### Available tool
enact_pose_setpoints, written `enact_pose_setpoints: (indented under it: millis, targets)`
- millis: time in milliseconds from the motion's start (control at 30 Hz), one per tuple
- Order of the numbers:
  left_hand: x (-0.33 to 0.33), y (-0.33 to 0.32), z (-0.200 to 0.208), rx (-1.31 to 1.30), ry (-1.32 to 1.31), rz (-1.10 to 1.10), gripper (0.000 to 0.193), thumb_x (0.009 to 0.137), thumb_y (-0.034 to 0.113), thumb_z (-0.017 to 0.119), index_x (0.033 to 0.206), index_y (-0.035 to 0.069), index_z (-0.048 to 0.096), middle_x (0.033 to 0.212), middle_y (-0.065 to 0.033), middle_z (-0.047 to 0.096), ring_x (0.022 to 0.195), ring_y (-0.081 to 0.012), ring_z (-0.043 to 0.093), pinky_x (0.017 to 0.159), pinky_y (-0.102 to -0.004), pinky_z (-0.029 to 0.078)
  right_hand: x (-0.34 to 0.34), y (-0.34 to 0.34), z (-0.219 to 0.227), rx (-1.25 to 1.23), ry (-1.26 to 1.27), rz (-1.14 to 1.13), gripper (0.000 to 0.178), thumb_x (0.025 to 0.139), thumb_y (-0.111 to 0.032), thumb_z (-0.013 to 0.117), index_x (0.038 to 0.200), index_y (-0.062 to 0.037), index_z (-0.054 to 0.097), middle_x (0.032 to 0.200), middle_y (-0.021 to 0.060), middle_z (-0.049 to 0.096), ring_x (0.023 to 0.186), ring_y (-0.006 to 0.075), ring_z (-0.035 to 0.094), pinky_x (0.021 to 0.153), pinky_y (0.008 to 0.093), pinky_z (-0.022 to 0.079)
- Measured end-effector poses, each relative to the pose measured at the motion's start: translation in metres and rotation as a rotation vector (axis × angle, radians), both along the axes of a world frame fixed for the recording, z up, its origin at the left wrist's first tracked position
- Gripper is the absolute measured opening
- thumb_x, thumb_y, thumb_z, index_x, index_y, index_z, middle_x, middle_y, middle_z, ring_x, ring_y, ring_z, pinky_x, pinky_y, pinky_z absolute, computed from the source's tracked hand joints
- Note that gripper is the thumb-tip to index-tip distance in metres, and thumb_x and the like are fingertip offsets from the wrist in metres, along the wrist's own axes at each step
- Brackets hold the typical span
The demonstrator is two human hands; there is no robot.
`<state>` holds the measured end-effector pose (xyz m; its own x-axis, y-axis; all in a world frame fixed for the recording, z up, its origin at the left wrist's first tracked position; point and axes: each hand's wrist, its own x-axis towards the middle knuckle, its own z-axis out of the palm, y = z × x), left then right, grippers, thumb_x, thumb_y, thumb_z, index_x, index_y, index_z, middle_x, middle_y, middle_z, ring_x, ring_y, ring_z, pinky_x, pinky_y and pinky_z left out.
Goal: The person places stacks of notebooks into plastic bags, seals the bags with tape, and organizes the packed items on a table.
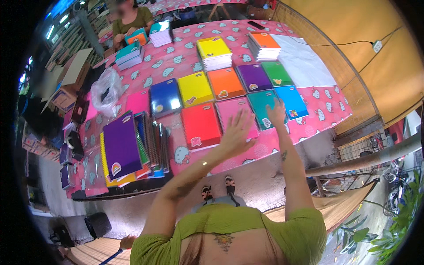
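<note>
Spiral notebooks lie flat in rows before me on the table. My left hand (237, 133) is over the lower part of a pink notebook (233, 108), palm down with fingers spread. Beyond its wrist lies a red notebook (201, 126). My right hand (277, 114) is over the right side of a teal notebook (261, 106), fingers stretched out, beside a light blue notebook (291, 102). Whether either hand touches the covers I cannot tell. Behind them lie dark blue (165, 95), yellow (194, 88), orange (226, 81), purple (253, 76) and green (277, 73) notebooks.
A notebook pile topped with purple (123, 143) stands at the left, near a clear plastic bag (107, 90). Yellow (214, 48) and orange (265, 44) stacks stand farther back, beside white paper (304, 62). Across the table, a person (132, 24) handles notebooks. Cardboard boxes (70, 81) are at far left.
</note>
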<state>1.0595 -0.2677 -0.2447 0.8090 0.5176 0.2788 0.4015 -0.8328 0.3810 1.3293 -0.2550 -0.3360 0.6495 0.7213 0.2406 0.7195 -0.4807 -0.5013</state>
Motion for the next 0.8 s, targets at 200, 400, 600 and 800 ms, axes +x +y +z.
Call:
enact_pose_setpoints:
  millis: [200,400,600,800]
  targets:
    - [0.126,0.008,-0.117,0.236,0.095,-0.011,0.060,0.090,0.027,0.061,0.141,0.002,0.039,0.146,-0.0232,0.037,0.139,-0.0381,0.033,0.111,-0.0549,0.029,0.109,-0.023,-0.008,-0.209,-0.099,-0.011,0.063,0.084,-0.035,0.067,0.138,-0.0083,0.049,0.142,0.0193,0.046,0.128,0.0367,0.048,0.102,0.0483,0.043]
    - [0.136,0.038,-0.041,0.016,-0.093,-0.124,0.021,0.089,0.015,0.057,0.106,0.003,0.061,0.105,-0.0158,0.064,0.104,-0.0340,0.062,0.083,-0.0459,0.051,0.135,-0.039,-0.011,-0.249,-0.035,0.153,0.050,0.087,-0.026,0.063,0.133,-0.0075,0.054,0.122,0.0234,0.059,0.110,0.0368,0.060,0.092,0.0493,0.049]
    - [-0.116,0.024,0.136,-0.588,-1.155,0.147,0.025,0.090,0.011,0.064,0.113,0.000,0.066,0.101,-0.0041,0.069,0.090,-0.0123,0.063,0.081,-0.0278,0.049,0.029,-0.033,0.111,0.711,0.181,0.103,0.048,0.080,0.001,0.056,0.129,-0.0014,0.055,0.102,0.0205,0.066,0.089,0.0246,0.066,0.078,0.0346,0.054]
    - [-0.289,-0.019,0.204,-0.264,-1.616,0.447,0.029,0.091,0.003,0.061,0.119,0.000,0.059,0.110,-0.0093,0.066,0.096,-0.0168,0.065,0.087,-0.0302,0.053,-0.206,-0.009,0.177,1.013,0.831,0.521,0.044,0.085,-0.002,0.065,0.128,-0.0015,0.056,0.110,0.0073,0.061,0.104,0.0182,0.058,0.092,0.0315,0.045]
